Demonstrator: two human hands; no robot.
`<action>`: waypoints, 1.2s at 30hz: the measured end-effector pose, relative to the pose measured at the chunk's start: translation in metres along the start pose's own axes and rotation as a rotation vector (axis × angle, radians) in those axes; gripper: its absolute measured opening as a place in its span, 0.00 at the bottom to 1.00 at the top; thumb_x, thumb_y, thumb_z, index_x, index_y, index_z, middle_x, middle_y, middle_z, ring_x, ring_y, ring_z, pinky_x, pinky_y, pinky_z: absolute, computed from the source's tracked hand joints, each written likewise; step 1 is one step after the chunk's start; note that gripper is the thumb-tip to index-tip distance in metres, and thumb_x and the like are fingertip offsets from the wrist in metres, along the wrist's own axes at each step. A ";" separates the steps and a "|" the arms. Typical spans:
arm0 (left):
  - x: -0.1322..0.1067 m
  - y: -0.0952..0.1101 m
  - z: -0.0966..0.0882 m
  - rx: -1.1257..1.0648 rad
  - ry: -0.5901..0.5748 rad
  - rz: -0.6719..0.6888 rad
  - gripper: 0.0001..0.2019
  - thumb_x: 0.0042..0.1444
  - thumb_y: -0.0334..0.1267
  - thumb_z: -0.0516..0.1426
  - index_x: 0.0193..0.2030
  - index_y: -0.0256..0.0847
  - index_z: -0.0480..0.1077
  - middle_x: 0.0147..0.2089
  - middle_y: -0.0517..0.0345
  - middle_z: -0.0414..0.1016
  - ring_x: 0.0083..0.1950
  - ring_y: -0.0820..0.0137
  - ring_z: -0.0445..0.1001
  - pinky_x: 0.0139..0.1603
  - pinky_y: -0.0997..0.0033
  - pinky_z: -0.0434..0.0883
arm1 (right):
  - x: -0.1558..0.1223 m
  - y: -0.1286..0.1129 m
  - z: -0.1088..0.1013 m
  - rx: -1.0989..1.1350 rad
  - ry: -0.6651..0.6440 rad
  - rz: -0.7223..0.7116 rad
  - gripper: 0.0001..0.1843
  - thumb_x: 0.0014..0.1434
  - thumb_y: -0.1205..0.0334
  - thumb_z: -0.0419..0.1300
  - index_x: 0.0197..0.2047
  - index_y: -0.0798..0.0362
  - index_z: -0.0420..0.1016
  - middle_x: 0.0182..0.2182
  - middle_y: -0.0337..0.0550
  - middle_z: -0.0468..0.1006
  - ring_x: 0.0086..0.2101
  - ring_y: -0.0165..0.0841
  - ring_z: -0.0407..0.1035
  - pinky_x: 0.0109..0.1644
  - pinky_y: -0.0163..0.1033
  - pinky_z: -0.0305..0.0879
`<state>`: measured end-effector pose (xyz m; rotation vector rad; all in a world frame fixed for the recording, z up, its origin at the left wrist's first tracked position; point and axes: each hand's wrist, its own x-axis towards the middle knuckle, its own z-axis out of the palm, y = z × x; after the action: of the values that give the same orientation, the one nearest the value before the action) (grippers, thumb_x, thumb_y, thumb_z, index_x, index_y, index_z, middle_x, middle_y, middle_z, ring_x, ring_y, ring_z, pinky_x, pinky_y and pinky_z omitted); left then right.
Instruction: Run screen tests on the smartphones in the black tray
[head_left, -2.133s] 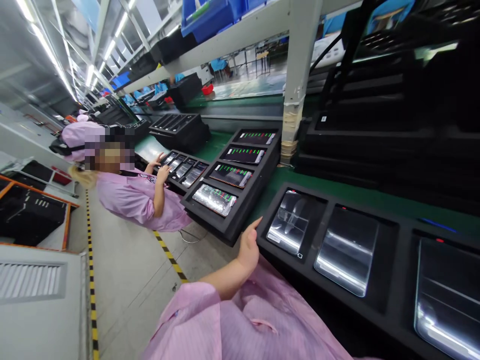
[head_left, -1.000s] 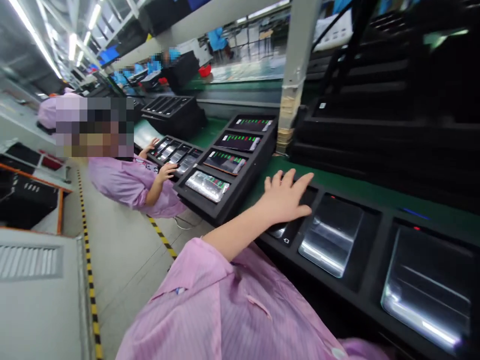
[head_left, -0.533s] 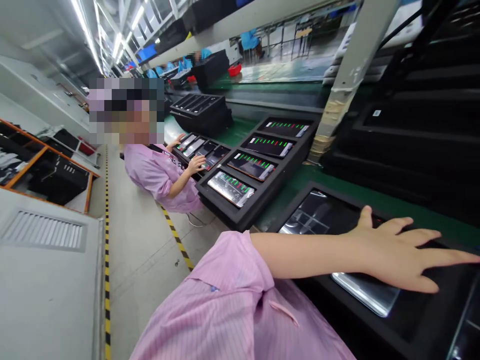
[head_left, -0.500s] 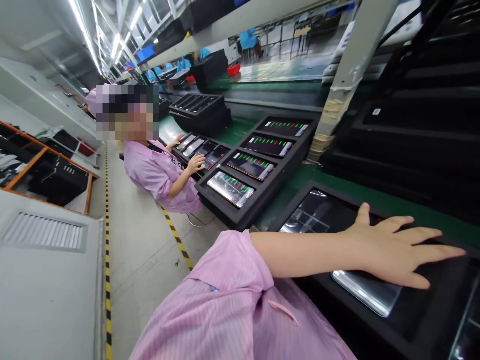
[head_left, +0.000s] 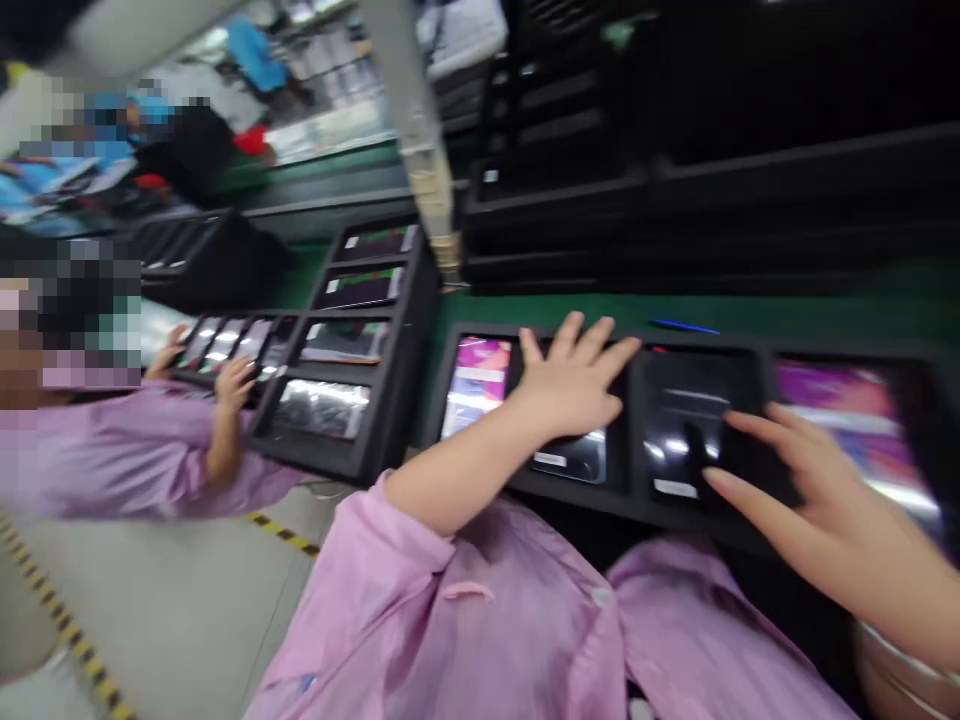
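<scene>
1. A co-worker's hand [head_left: 234,385] sits on phones in a far tray.
2. Nearer, a black tray [head_left: 397,400] has slots that hold one phone each, likely to keep them from rubbing.
3. The left hand [head_left: 574,385] spreads open over a phone [head_left: 570,460] in a long tray [head_left: 622,495] on the green worktop [head_left: 825,310].
4. The right hand [head_left: 817,510], also open, reaches over the next phone [head_left: 694,420]. The hands are apart, gripping nothing.

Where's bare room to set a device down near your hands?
The green bench mat runs between the black rack stacks and the far rim of the black tray, with a blue pen on it. A narrower green gap lies left of it. Crowded: the tray's slots under the left hand and right hand.
</scene>
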<state>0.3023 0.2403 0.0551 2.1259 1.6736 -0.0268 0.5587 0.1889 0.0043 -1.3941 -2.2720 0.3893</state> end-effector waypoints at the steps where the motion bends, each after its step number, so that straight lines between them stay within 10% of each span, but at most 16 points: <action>1: 0.003 -0.001 -0.003 0.012 0.002 -0.004 0.39 0.63 0.39 0.55 0.81 0.54 0.48 0.85 0.61 0.33 0.85 0.46 0.27 0.74 0.15 0.28 | -0.002 -0.001 0.001 0.022 0.018 -0.001 0.32 0.71 0.36 0.49 0.67 0.48 0.65 0.62 0.64 0.70 0.66 0.60 0.62 0.64 0.70 0.69; 6: 0.011 0.001 -0.011 0.022 -0.007 -0.007 0.39 0.64 0.35 0.50 0.81 0.55 0.47 0.85 0.64 0.29 0.84 0.47 0.23 0.74 0.15 0.28 | 0.011 -0.011 0.007 -0.074 0.016 -0.019 0.37 0.72 0.37 0.49 0.65 0.64 0.66 0.60 0.67 0.72 0.68 0.65 0.55 0.71 0.77 0.51; 13: 0.003 0.004 -0.015 -0.028 0.045 -0.032 0.39 0.67 0.35 0.52 0.81 0.58 0.44 0.85 0.63 0.29 0.84 0.46 0.26 0.78 0.23 0.37 | 0.009 -0.008 0.006 0.069 0.038 0.025 0.32 0.69 0.38 0.53 0.63 0.56 0.69 0.60 0.60 0.72 0.70 0.60 0.54 0.72 0.74 0.50; 21: -0.088 -0.005 -0.005 0.065 0.351 -0.037 0.28 0.73 0.41 0.48 0.78 0.50 0.55 0.84 0.51 0.43 0.84 0.51 0.38 0.81 0.34 0.44 | -0.015 -0.005 -0.018 0.013 -0.021 -0.022 0.39 0.72 0.33 0.48 0.71 0.56 0.63 0.69 0.63 0.63 0.71 0.63 0.50 0.71 0.81 0.43; 26: -0.132 -0.005 0.010 0.127 0.194 -0.122 0.30 0.71 0.51 0.54 0.78 0.53 0.56 0.83 0.47 0.43 0.83 0.42 0.43 0.77 0.24 0.47 | -0.031 -0.003 -0.029 -0.035 -0.011 -0.105 0.34 0.74 0.35 0.46 0.65 0.51 0.71 0.66 0.61 0.66 0.69 0.67 0.54 0.69 0.85 0.41; 36: -0.138 -0.005 0.007 0.207 0.165 -0.119 0.23 0.70 0.55 0.56 0.69 0.57 0.70 0.75 0.45 0.58 0.72 0.45 0.62 0.74 0.23 0.54 | -0.030 -0.011 -0.030 -0.100 -0.011 -0.093 0.35 0.74 0.36 0.45 0.59 0.54 0.79 0.61 0.66 0.64 0.61 0.70 0.61 0.66 0.86 0.48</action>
<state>0.2623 0.1116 0.0847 2.2258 1.9681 -0.0645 0.5775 0.1575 0.0282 -1.3302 -2.3846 0.2565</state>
